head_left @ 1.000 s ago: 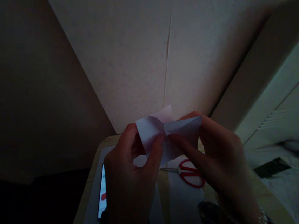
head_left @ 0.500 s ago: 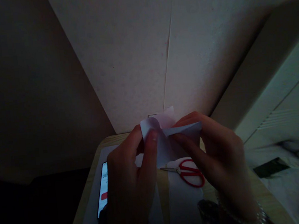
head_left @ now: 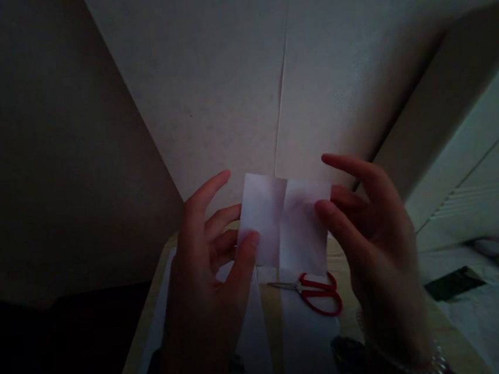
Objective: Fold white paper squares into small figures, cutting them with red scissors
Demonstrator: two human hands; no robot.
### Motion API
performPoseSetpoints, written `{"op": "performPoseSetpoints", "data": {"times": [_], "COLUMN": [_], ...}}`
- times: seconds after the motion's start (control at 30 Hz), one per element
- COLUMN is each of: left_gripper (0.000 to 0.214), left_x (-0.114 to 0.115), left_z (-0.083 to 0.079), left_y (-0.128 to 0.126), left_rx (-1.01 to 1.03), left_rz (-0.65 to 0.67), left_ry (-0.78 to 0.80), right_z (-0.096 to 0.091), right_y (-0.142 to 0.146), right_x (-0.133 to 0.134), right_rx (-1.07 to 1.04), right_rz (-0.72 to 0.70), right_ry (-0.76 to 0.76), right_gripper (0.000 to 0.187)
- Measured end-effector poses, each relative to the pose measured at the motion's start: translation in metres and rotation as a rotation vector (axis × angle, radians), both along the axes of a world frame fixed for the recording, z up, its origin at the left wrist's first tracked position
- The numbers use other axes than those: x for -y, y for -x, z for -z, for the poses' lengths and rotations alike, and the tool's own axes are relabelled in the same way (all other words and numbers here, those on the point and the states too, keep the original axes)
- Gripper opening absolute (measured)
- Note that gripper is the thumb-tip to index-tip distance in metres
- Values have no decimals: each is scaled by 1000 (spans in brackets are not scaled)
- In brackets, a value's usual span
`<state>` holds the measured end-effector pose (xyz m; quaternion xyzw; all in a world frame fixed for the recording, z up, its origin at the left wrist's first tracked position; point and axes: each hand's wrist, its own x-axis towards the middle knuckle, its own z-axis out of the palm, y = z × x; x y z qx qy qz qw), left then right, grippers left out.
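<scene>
I hold a small white sheet of paper [head_left: 286, 221] up in front of me, unfolded flat with a vertical crease down its middle. My left hand [head_left: 208, 285] pinches its left edge between thumb and fingers, the index finger raised. My right hand [head_left: 372, 240] pinches the right edge the same way, with a bracelet on its wrist. The paper hangs above a small wooden table [head_left: 269, 302].
Red-handled scissors [head_left: 315, 291] lie on white paper strips [head_left: 305, 334] on the table below the sheet. A wall rises right behind the table. At the right are a light surface with a dark flat object [head_left: 455, 282]. The scene is dim.
The paper was bunched and folded between my fingers; now it is opened out flat and raised higher. Both hands have spread apart to its edges. The lit phone on the left is now covered.
</scene>
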<state>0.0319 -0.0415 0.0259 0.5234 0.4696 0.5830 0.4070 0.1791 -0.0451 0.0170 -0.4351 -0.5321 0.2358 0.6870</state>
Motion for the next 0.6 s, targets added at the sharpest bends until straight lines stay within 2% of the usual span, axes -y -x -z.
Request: {"op": "performPoseSetpoints", "data": {"times": [0.1, 0.2, 0.33, 0.47, 0.6], "left_gripper": [33, 15, 16, 17, 18], "left_x": [-3, -6, -6, -6, -7], "left_z": [1, 1, -2, -7, -11], "left_y": [9, 17, 22, 24, 30], "left_rx": [-79, -263, -403, -365, -334], "left_rz": [-76, -84, -50, 34, 140], "left_ry": [-92, -152, -156, -124, -51], "right_z": [-2, -4, -3, -2, -7], "right_y": [-2, -5, -12, -22, -29], "right_x": [0, 0, 0, 1, -1], "right_rx": [16, 28, 180, 357, 531], "right_rz": [2, -79, -208, -231, -316], "right_ry": [-7, 5, 5, -18, -62], "right_gripper": [29, 25, 18, 31, 23]}}
